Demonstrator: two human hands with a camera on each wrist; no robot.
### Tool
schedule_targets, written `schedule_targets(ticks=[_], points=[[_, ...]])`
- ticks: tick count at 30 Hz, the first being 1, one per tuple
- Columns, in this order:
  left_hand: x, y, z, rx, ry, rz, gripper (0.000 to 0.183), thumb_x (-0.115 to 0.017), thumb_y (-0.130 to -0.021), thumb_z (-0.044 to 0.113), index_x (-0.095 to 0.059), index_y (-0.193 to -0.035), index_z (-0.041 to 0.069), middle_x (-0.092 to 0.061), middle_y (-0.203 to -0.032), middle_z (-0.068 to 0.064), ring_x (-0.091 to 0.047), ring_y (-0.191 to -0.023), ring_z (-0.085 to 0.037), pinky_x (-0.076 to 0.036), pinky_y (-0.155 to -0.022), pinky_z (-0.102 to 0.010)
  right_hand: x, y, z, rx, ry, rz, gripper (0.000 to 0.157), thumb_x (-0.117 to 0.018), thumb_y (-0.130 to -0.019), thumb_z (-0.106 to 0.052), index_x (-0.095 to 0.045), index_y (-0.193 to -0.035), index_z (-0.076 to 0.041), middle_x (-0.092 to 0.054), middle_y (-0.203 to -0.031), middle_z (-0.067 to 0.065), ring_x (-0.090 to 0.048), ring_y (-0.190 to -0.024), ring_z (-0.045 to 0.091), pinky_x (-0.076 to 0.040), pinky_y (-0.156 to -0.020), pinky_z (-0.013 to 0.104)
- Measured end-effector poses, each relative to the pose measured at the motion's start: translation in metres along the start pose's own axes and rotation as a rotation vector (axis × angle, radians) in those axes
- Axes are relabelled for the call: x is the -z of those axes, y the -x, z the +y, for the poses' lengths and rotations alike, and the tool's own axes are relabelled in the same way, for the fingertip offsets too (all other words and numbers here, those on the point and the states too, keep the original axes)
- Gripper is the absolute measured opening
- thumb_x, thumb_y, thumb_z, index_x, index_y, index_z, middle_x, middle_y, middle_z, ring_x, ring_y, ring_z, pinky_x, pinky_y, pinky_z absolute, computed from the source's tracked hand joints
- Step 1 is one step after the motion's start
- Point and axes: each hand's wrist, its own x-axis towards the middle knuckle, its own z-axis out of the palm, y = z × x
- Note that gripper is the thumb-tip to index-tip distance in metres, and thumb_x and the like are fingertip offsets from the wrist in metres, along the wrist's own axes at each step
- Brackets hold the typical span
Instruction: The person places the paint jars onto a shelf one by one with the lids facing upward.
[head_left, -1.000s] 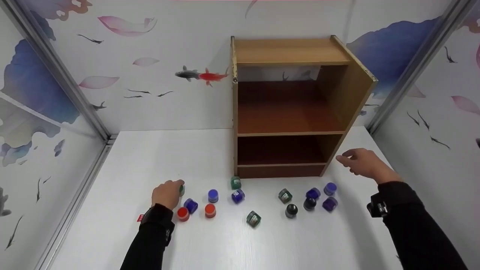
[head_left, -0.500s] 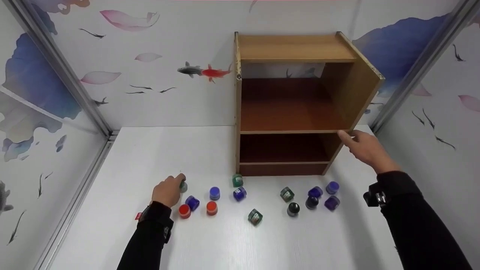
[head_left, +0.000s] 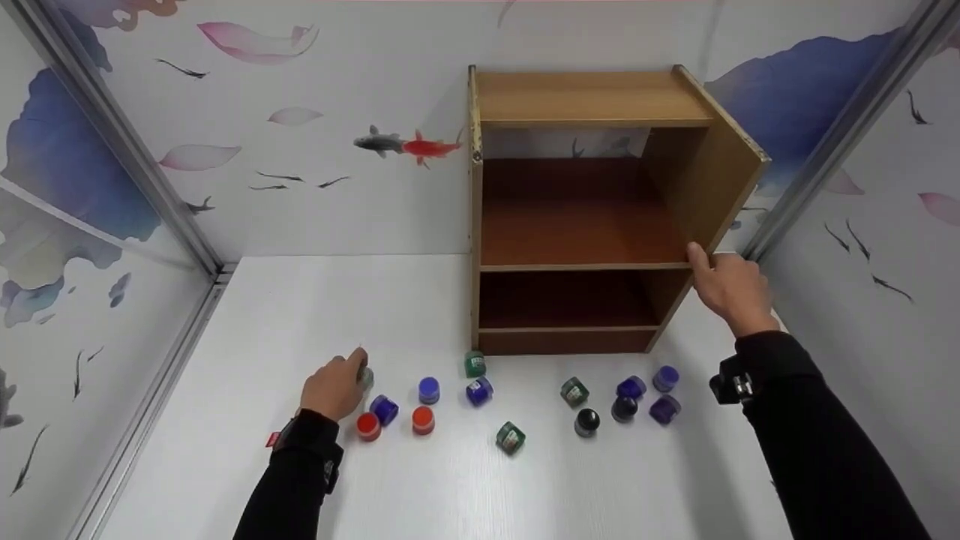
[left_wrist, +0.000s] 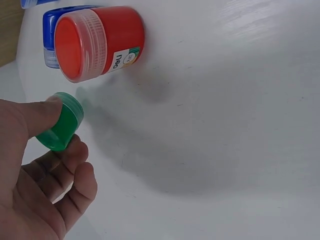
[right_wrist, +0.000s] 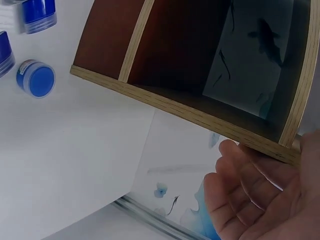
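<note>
My left hand (head_left: 334, 386) pinches a small green paint jar (left_wrist: 68, 122) between thumb and fingertips at the left of the table. Beside it in the left wrist view are a red paint jar (left_wrist: 122, 40) and a blue one (left_wrist: 50, 30) lying behind that. My right hand (head_left: 733, 291) grips the right side panel of a wooden shelf unit (head_left: 592, 97), thumb over the front edge at the middle board. In the right wrist view its fingers (right_wrist: 230, 180) lie curled along the panel's outer face. The shelf stands upright against the back wall.
Several paint jars lie or stand before the shelf: an orange-red jar (head_left: 423, 420), a green one (head_left: 510, 437), a black one (head_left: 587, 421) and a purple one (head_left: 664, 409). Another green jar (head_left: 475, 364) sits right at the shelf's front left corner. Painted walls enclose the table (head_left: 480, 502).
My right hand has moved in from beside the shelf, up and left, and taken hold of its right side panel. The left hand stays nearly in place with the green jar.
</note>
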Motion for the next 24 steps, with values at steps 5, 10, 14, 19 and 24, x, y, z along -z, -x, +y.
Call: schedule_targets(ticks=[5, 10, 14, 19, 24], points=[[-0.0024, -0.0014, -0.0029, 0.000, 0.036, 0.008, 0.025, -0.066, -0.090, 0.015, -0.056, -0.111, 0.007, -0.065, -0.088, -0.016, -0.063, -0.076, -0.030, -0.054, -0.069, -0.047, -0.0006, 0.0001, 0.0012, 0.022, -0.007, 0.083, 0.072, -0.031, -0.099, -0.060, -0.064, -0.087, 0.002, -0.065, -0.093, 0.029, -0.058, -0.086, 0.048, -0.042, -0.066, 0.045], [-0.0026, -0.0040, -0.0050, 0.019, 0.062, -0.039, 0.030, -0.066, -0.088, 0.013, -0.053, -0.112, 0.003, -0.066, -0.091, -0.017, -0.065, -0.083, -0.033, -0.054, -0.078, -0.049, 0.0017, -0.0007, 0.0009, 0.042, -0.041, 0.110, 0.069, -0.035, -0.099, -0.057, -0.067, -0.079, 0.001, -0.070, -0.083, 0.023, -0.060, -0.081, 0.045, -0.040, -0.063, 0.039], [-0.0008, -0.0031, -0.0041, -0.003, 0.078, -0.063, 0.032, -0.062, -0.091, 0.012, -0.055, -0.119, -0.001, -0.065, -0.100, -0.021, -0.064, -0.093, -0.037, -0.053, -0.084, -0.051, 0.0040, -0.0005, 0.0009, 0.054, -0.054, 0.106, 0.068, -0.036, -0.100, -0.055, -0.068, -0.080, 0.002, -0.072, -0.076, 0.019, -0.064, -0.080, 0.043, -0.043, -0.066, 0.041], [-0.0014, -0.0015, -0.0042, -0.016, 0.074, -0.064, 0.034, -0.057, -0.095, 0.010, -0.060, -0.129, 0.004, -0.062, -0.112, -0.024, -0.061, -0.104, -0.040, -0.051, -0.092, -0.053, 0.0047, -0.0011, 0.0003, 0.058, -0.068, 0.086, 0.067, -0.038, -0.100, -0.054, -0.069, -0.080, 0.002, -0.072, -0.074, 0.016, -0.066, -0.074, 0.037, -0.041, -0.061, 0.034], [-0.0059, -0.0023, -0.0074, -0.017, 0.106, -0.027, 0.031, -0.058, -0.092, 0.006, -0.060, -0.123, 0.006, -0.061, -0.107, -0.022, -0.064, -0.097, -0.037, -0.053, -0.086, -0.052, 0.0032, -0.0015, 0.0010, 0.057, -0.076, 0.085, 0.066, -0.039, -0.100, -0.053, -0.069, -0.079, 0.002, -0.071, -0.073, 0.016, -0.065, -0.074, 0.036, -0.040, -0.059, 0.031]])
